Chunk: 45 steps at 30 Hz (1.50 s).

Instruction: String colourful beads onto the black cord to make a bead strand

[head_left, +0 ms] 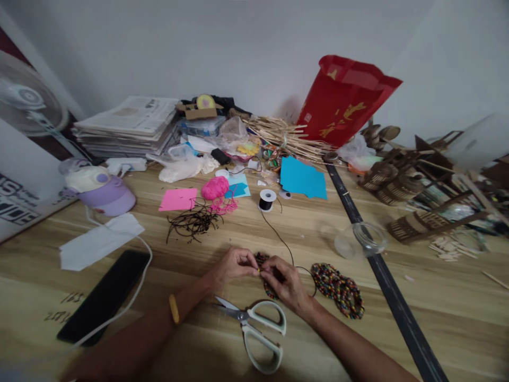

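Observation:
My left hand (235, 264) and my right hand (283, 281) meet over the table, both closed in a pinch. A tiny yellow bead (259, 269) shows between their fingertips, on what looks like a strand of dark beads (261, 258) that passes under my right hand. Black cord (279, 236) runs from a spool (268, 200) down behind my right hand and loops out on its right side. Beside that loop lies a coil of multicoloured bead strands (338, 289). Scissors (243, 317) with white handles rest just below my hands, blades slightly apart.
Left are black cord pieces (193, 220), pink yarn (215, 187), pink paper (178, 199), a black phone (104, 297) and a white cable (139, 289). Blue paper (303, 178) and a red bag (345, 101) stand behind. At right are clear tape rolls (369, 237) and wooden models (417, 223).

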Each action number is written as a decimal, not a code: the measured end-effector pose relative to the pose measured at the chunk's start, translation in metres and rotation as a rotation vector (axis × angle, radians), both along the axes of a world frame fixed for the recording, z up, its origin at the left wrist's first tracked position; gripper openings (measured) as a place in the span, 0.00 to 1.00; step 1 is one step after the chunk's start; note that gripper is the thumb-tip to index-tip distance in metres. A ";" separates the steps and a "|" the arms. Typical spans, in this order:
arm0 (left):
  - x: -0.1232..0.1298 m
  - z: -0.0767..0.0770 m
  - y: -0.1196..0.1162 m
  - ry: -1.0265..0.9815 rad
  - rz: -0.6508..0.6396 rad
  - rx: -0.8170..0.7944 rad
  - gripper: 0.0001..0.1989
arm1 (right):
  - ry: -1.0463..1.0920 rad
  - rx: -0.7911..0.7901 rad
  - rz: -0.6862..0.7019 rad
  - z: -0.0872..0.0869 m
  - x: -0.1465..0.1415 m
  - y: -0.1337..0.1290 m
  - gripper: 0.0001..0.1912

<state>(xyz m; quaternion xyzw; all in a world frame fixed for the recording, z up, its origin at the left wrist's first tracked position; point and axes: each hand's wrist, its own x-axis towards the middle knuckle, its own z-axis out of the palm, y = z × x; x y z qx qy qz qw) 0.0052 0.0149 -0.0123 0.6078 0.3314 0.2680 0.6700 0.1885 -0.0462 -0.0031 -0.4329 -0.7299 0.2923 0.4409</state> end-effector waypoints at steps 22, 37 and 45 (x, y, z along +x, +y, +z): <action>0.001 0.023 -0.003 0.072 0.013 0.160 0.08 | -0.081 0.094 0.011 0.001 -0.001 -0.002 0.07; 0.005 0.015 -0.002 0.283 0.163 0.492 0.05 | -0.031 0.065 -0.057 0.001 0.002 0.002 0.08; 0.002 0.018 -0.001 0.537 0.045 0.806 0.05 | -0.021 0.049 -0.132 -0.003 0.001 0.004 0.07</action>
